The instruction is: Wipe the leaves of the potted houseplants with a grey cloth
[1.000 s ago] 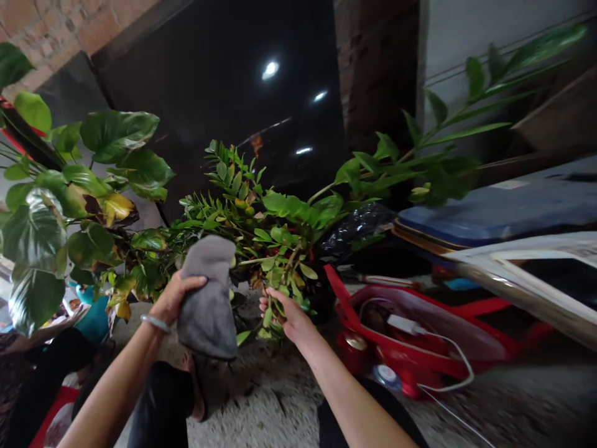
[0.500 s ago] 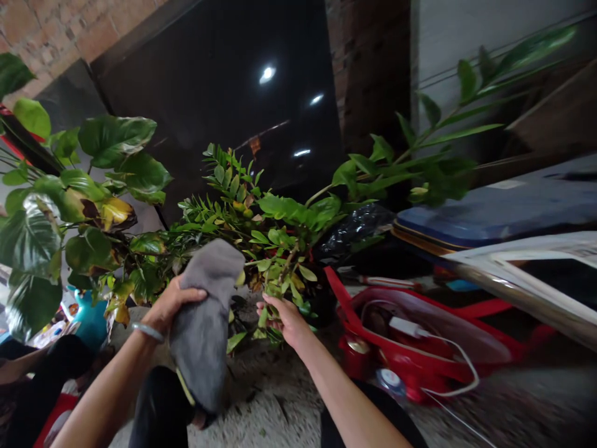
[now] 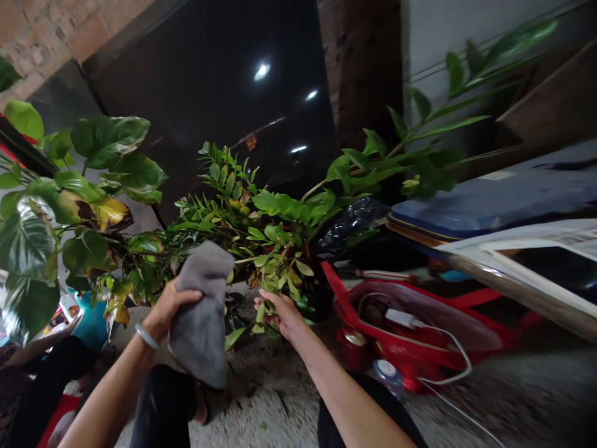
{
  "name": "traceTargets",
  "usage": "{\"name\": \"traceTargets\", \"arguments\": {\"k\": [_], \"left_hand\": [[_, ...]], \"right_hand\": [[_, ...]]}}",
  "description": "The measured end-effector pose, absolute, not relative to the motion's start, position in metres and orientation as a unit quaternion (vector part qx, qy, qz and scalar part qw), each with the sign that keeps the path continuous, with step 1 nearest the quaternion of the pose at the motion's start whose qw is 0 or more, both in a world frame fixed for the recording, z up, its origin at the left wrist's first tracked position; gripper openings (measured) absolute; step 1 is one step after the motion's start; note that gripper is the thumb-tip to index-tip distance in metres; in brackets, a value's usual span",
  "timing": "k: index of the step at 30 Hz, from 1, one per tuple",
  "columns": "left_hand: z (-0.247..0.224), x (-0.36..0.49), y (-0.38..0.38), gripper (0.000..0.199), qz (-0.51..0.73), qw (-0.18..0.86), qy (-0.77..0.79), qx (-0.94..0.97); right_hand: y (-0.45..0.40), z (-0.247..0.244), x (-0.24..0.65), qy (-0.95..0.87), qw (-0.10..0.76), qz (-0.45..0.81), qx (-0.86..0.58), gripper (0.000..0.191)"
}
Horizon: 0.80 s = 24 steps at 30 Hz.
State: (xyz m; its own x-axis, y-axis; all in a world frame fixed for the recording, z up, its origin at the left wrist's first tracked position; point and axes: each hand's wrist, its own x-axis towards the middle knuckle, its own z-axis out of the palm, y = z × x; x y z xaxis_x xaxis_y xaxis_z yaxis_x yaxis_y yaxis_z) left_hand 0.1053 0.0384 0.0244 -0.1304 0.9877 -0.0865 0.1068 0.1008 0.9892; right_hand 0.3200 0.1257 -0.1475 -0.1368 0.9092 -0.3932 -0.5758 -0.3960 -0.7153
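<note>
Between my hands, leafy plant (image 3: pixel 261 236): left hand (image 3: pixel 165 309) fingers grip grey cloth (image 3: pixel 200 314); right hand (image 3: pixel 282 313) fingers pinch a leaflet stem (image 3: pixel 261 311).

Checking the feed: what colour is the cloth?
Grey, plain; the cloth shows best in the head view.

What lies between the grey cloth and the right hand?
In the head view, between the cloth and right hand, only a few hanging leaves and dark floor.
</note>
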Motion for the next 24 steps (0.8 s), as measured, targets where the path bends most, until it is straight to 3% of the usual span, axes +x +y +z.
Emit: {"name": "traceTargets", "arguments": {"k": [4,10,13,18,21,24], "left_hand": [[0.034,0.115,0.086,0.051,0.574,0.41,0.565,0.428],[-0.023,0.123,0.067,0.046,0.413,0.503,0.62,0.439],[0.007,0.111,0.043,0.049,0.426,0.506,0.585,0.469],[0.06,0.108,0.075,0.052,0.569,0.41,0.551,0.453],[0.027,0.122,0.091,0.046,0.579,0.415,0.574,0.404],[-0.018,0.128,0.067,0.042,0.463,0.484,0.618,0.412]], "right_hand": [[0.126,-0.145,0.317,-0.198,0.515,0.721,-0.418,0.014],[0.125,-0.145,0.311,-0.198,0.526,0.712,-0.421,0.013],[0.124,-0.146,0.312,-0.201,0.531,0.71,-0.417,0.011],[0.125,-0.142,0.309,-0.207,0.518,0.715,-0.421,0.01],[0.127,-0.141,0.304,-0.208,0.512,0.722,-0.417,0.01],[0.128,-0.143,0.304,-0.208,0.509,0.722,-0.42,0.013]]}}
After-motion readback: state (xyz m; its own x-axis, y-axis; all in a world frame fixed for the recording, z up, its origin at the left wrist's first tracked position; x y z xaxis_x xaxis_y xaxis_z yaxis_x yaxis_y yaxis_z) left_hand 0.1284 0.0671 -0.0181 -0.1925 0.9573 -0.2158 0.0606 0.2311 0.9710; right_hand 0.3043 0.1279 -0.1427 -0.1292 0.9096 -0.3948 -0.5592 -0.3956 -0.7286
